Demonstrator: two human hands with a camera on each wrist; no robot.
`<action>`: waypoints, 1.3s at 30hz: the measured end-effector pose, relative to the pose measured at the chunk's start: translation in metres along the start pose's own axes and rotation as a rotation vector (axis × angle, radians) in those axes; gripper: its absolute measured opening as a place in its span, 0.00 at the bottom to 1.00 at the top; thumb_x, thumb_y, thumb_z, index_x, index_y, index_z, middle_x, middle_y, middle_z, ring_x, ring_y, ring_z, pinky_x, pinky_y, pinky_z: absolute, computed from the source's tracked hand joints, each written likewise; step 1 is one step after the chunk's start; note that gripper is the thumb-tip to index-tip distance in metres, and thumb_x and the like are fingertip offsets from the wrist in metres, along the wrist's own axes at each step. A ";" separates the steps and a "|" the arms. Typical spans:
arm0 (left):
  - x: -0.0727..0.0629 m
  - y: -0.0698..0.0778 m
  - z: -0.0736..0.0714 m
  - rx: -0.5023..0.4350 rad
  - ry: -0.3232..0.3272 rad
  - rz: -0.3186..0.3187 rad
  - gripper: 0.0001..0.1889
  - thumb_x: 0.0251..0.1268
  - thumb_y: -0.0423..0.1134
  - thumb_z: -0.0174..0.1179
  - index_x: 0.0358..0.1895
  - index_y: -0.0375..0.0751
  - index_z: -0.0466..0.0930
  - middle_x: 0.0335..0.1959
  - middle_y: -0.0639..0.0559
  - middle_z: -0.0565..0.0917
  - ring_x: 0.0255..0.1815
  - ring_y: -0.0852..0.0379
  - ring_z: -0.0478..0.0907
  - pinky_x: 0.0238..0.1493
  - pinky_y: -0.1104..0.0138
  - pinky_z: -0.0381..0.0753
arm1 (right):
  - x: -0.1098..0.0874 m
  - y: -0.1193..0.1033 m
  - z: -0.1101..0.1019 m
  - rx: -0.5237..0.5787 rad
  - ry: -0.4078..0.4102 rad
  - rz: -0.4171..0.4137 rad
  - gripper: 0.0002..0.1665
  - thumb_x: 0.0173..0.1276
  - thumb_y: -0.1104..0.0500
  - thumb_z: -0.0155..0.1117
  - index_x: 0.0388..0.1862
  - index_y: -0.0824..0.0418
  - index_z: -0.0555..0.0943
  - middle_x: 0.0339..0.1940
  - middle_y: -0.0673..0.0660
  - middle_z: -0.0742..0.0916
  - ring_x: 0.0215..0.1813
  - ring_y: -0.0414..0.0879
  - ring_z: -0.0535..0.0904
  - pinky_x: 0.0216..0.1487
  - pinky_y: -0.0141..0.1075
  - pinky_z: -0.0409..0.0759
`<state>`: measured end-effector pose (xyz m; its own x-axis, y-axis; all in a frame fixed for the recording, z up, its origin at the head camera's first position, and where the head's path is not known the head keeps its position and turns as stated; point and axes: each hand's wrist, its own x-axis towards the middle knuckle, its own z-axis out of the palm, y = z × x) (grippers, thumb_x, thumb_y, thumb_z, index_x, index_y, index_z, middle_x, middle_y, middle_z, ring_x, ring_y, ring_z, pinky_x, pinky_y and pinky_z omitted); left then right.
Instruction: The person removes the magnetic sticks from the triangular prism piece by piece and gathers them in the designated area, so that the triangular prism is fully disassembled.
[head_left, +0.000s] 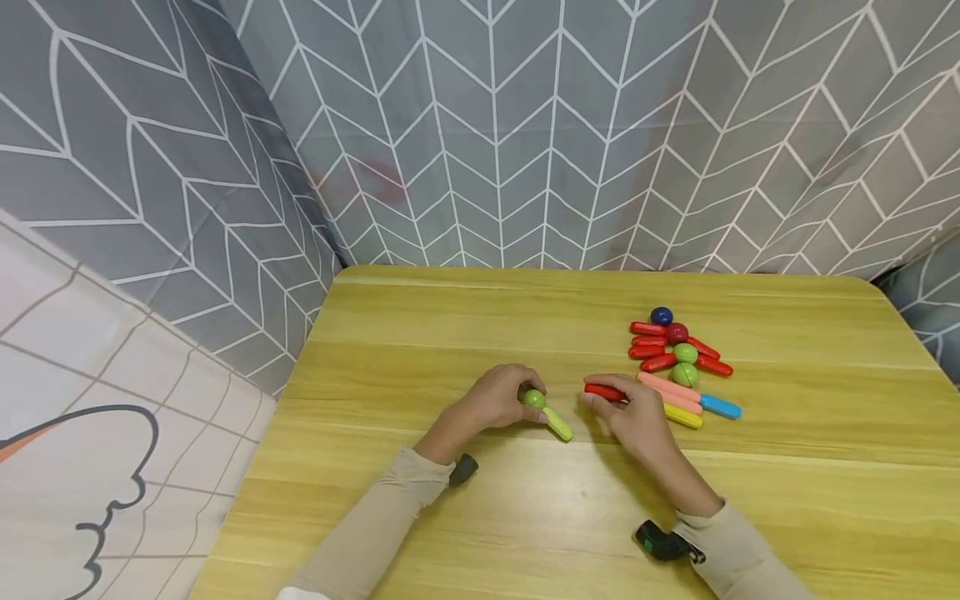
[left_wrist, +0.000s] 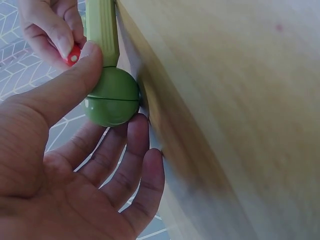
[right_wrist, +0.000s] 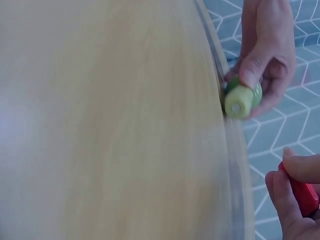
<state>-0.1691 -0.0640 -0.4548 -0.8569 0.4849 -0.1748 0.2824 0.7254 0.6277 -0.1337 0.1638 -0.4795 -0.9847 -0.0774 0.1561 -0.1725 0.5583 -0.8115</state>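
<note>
My left hand [head_left: 504, 398] holds a green ball [left_wrist: 112, 97] between thumb and fingers, low over the table. A light green ribbed stick [head_left: 558, 424] adjoins the ball end to end and points toward my right hand. A short gap away, my right hand [head_left: 636, 412] pinches a red stick [head_left: 604, 392] between thumb and fingertips. In the left wrist view the end of that red stick [left_wrist: 73, 56] bears a small pale dot. The right wrist view shows the light green stick [right_wrist: 237, 104] end-on, with the green ball partly hidden behind it.
Right of my right hand lie several red sticks [head_left: 648, 328], a dark blue ball [head_left: 662, 316], a dark red ball [head_left: 677, 333] and two green balls [head_left: 686, 353]. Nearer are pink sticks [head_left: 671, 387], a yellow stick [head_left: 682, 416] and a blue stick [head_left: 721, 407]. A patterned curtain [head_left: 495, 133] hangs behind the wooden table [head_left: 450, 308].
</note>
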 end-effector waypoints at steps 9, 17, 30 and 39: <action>-0.001 -0.001 0.002 0.007 -0.003 0.004 0.20 0.58 0.45 0.74 0.52 0.43 0.85 0.46 0.52 0.86 0.42 0.61 0.78 0.45 0.71 0.78 | -0.009 0.007 -0.022 0.001 0.055 0.052 0.16 0.72 0.60 0.65 0.57 0.62 0.84 0.55 0.62 0.88 0.48 0.19 0.74 0.44 0.15 0.75; 0.000 -0.002 0.002 0.009 0.002 0.002 0.20 0.58 0.46 0.74 0.52 0.44 0.85 0.46 0.52 0.86 0.41 0.61 0.78 0.44 0.71 0.77 | -0.010 0.016 -0.041 0.032 0.128 0.147 0.18 0.70 0.60 0.68 0.56 0.65 0.83 0.51 0.65 0.88 0.37 0.20 0.77 0.35 0.20 0.78; -0.001 -0.001 0.001 0.003 0.003 0.005 0.20 0.58 0.46 0.74 0.51 0.44 0.85 0.47 0.51 0.86 0.42 0.60 0.77 0.44 0.72 0.77 | -0.017 0.038 -0.081 -0.021 0.305 0.284 0.20 0.73 0.58 0.63 0.59 0.67 0.82 0.56 0.60 0.84 0.39 0.15 0.75 0.36 0.15 0.77; 0.001 -0.002 0.002 0.000 0.000 0.014 0.19 0.58 0.46 0.73 0.51 0.43 0.85 0.47 0.51 0.86 0.41 0.61 0.77 0.43 0.72 0.77 | -0.019 0.051 -0.102 0.127 0.397 0.423 0.18 0.72 0.58 0.65 0.57 0.64 0.80 0.36 0.29 0.78 0.34 0.20 0.78 0.28 0.19 0.77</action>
<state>-0.1694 -0.0643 -0.4573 -0.8529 0.4950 -0.1658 0.2945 0.7185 0.6302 -0.1215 0.2778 -0.4663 -0.8883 0.4590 -0.0173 0.2077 0.3678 -0.9064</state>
